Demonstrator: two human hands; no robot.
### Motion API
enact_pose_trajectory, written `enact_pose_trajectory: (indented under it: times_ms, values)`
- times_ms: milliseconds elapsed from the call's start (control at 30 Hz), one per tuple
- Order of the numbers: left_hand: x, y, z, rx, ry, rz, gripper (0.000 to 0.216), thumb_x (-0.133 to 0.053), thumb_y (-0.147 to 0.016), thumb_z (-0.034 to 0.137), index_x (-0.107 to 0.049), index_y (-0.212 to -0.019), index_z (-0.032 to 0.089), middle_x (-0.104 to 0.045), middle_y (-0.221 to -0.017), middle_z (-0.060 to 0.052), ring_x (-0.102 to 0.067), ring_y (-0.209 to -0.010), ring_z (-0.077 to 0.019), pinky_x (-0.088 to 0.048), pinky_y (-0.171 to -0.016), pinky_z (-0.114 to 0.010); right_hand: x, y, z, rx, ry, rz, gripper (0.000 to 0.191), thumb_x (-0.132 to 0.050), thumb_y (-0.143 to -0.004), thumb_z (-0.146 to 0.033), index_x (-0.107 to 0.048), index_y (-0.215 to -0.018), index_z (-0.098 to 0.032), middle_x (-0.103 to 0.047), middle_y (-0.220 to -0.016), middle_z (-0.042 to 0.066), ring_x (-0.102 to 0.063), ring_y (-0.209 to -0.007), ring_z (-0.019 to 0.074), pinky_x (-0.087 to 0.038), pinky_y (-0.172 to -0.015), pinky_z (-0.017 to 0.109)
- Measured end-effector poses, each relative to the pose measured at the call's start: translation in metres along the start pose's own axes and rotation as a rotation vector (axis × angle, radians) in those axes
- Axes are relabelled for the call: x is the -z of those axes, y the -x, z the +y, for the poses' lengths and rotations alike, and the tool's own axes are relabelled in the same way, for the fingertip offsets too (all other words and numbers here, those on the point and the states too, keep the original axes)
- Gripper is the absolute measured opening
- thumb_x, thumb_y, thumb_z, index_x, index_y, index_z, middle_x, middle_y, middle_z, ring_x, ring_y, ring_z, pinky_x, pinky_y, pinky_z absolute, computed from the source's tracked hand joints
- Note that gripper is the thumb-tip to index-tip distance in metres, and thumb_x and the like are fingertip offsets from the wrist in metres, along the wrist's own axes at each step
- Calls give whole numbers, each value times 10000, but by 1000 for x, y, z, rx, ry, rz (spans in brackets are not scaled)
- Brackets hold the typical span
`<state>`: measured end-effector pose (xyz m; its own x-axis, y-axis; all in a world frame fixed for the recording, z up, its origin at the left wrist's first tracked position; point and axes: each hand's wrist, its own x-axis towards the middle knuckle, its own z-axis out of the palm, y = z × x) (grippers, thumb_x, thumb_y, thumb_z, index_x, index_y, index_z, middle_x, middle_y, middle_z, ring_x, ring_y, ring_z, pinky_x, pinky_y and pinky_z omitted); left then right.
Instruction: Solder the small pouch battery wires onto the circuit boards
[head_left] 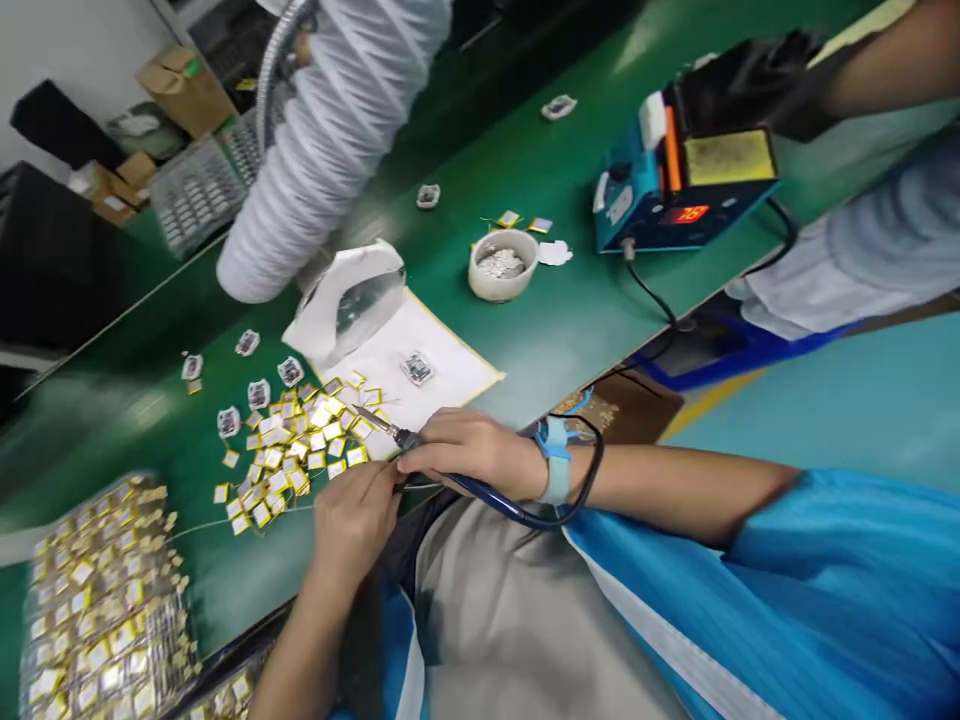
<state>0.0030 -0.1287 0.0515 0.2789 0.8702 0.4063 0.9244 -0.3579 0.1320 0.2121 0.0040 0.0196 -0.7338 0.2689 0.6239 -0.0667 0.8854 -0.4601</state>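
Note:
My right hand (476, 452) is wrapped round a soldering iron (386, 428), whose metal tip points up and left over the pile of small silver-and-yellow battery cells (300, 435). My left hand (356, 520) is closed against the fingertips of the right; whatever it pinches is hidden. The iron's dark cable (517, 515) loops back past a blue wrist strap (556, 460). Just beyond my hands a small circuit board in a pale frame (418, 368) lies on a white sheet (450, 350). Several similar framed boards (259, 393) sit beside the pile.
Stacked clear trays of cells (97, 610) stand at the lower left. A ribbed white duct (322, 150) hangs over the green bench. A round white pot (502, 268) and a blue soldering station (660, 215) stand farther right. A co-worker's gloved hand (750, 80) is behind the station.

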Motion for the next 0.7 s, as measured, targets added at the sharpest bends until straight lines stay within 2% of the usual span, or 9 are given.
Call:
enact_pose_trajectory:
  times_ms: [133, 267, 333, 433, 533, 600, 700]
  values:
    - [-11, -21, -12, 34, 237, -95, 184, -655, -1032, 100, -729, -1134, 235, -847, -987, -23, -818, -853, -166, -638, -784, -280, 25, 15, 20, -72, -57, 20, 194, -535, -1142, -169, -703, -1237, -190, -690, -854, 31, -629, -788, 180, -495, -745, 309]
    - [-20, -47, -15, 34, 335, -110, 192, -671, -1030, 106, -747, -1147, 237, -837, -991, -32, -810, -857, -151, -645, -798, -264, 46, 17, 37, -104, -89, 71, 191, -561, -1124, -154, -689, -1257, -202, -697, -835, 28, -654, -766, 190, -514, -732, 324]
    - [-24, -61, -21, 69, 316, -81, 163, -697, -1026, 132, -754, -1132, 243, -825, -980, -36, -802, -851, -156, -639, -772, -271, 59, 21, 47, -175, -88, 154, 197, -662, -1083, -176, -688, -1269, -240, -720, -840, 21, -698, -774, 194, -546, -744, 331]
    - [-34, -78, -36, 159, 260, 27, 169, -744, -987, 121, -756, -1107, 238, -802, -976, -44, -777, -839, -157, -609, -718, -274, 76, 39, 63, -346, -22, 395, 255, -787, -1016, -276, -710, -1256, -313, -754, -840, 13, -730, -740, 215, -602, -747, 371]
    - [-50, -85, -51, 154, 143, 112, 211, -778, -946, 92, -758, -1105, 228, -784, -926, -43, -733, -811, -174, -572, -725, -310, 83, 59, 77, -579, 99, 600, 166, -730, -1048, -357, -749, -1211, -332, -750, -827, 21, -724, -729, 234, -629, -767, 424]
    - [-62, -84, -57, 115, 56, 112, 222, -782, -936, 87, -765, -1113, 221, -770, -882, -40, -701, -782, -184, -540, -739, -337, 83, 64, 81, -673, 120, 609, 159, -687, -1073, -338, -774, -1204, -315, -728, -815, 25, -702, -714, 226, -616, -737, 414]
    - [-73, -78, -59, 100, -25, 110, 235, -769, -936, 100, -788, -1135, 224, -752, -859, -39, -669, -748, -183, -500, -740, -351, 82, 54, 76, -584, 55, 528, 199, -672, -1084, -349, -792, -1237, -302, -650, -777, 17, -636, -652, 205, -573, -660, 395]
